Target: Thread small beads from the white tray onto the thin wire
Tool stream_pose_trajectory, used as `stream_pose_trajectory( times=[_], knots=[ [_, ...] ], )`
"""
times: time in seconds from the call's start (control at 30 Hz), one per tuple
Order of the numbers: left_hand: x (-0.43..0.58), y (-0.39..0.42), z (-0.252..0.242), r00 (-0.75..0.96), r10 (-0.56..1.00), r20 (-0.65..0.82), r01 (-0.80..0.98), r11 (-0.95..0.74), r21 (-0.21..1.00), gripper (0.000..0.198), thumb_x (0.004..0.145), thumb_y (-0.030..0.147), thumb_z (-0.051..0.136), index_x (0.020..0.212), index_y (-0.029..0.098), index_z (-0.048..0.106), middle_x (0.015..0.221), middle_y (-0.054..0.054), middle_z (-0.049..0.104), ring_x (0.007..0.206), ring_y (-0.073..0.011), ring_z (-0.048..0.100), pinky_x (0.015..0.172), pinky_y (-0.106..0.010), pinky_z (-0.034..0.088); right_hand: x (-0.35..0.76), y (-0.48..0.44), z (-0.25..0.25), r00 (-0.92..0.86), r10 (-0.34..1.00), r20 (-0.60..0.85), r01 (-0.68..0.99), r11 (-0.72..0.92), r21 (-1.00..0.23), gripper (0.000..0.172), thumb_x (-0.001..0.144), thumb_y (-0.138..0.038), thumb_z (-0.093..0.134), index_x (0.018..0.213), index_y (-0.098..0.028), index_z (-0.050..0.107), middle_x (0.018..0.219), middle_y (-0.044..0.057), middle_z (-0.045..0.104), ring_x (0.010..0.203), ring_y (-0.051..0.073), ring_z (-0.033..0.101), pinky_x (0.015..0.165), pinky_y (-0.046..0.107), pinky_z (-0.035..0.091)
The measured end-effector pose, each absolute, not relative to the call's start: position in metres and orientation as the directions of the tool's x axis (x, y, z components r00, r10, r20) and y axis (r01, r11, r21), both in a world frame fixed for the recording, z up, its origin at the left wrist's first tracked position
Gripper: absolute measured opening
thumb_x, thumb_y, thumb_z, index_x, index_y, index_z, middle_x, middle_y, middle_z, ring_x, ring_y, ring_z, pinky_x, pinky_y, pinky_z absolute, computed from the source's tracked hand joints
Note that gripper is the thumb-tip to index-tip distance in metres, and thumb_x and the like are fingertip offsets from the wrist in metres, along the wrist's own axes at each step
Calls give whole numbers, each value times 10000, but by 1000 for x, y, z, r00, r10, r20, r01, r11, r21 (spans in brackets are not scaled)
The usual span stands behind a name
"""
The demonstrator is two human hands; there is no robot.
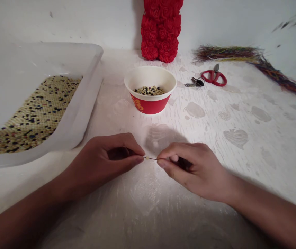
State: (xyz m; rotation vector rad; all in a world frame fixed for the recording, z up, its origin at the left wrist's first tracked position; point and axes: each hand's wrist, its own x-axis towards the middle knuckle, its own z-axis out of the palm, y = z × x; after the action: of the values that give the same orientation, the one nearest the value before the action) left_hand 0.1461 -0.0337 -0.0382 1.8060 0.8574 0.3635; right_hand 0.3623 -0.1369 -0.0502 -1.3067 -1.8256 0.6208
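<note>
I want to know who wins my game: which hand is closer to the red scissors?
The right hand is nearer; the red scissors lie ahead of it, slightly to its right. The left hand is farther, well to the scissors' left.

Both forearms [25, 216] bare as far as the frame edge, skin smooth, unmarked. Wrists narrow. Left hand [98, 162] and right hand [196, 171] slim, fingers tapering, nails trimmed short, rounded.
</note>
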Motion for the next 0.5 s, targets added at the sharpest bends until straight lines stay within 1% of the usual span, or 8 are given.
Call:
stream_pose_trajectory(
  times=[0.13,0.23,0.37,0.5],
  knots=[
    [150,-39,-38,701,702,-125,380,-219,899,104,851,354,707,808,261,726,784,23,687,729,-122,618,621,-193,480,361,-136,-51,-161,935,317,583,350,-733,45,927,-190,656,899,-155,655,707,-53,548,599,51,488,563,186,384],
    [155,-46,-38,724,683,-93,351,-249,903,76,855,319,694,812,264,724,795,30,697,723,-113,623,628,-192,481,361,-134,-51,-207,932,298,605,362,-710,97,931,-247,663,912,-154,642,769,-25,558,694,86,521,621,217,401],
    [158,-50,-38,735,672,-90,357,-272,894,68,860,297,684,815,261,720,795,35,697,731,-111,626,649,-197,479,361,-133,-52,-281,903,326,579,430,-692,102,960,-208,619,870,-163,600,765,-24,547,723,98,517,681,242,404],
    [157,-48,-34,723,679,-125,380,-240,893,99,858,326,683,803,250,712,781,34,685,736,-117,615,654,-201,472,360,-130,-54,-290,888,357,572,460,-679,109,960,-188,603,854,-177,580,744,-25,536,699,108,514,677,258,413]
  ],
)
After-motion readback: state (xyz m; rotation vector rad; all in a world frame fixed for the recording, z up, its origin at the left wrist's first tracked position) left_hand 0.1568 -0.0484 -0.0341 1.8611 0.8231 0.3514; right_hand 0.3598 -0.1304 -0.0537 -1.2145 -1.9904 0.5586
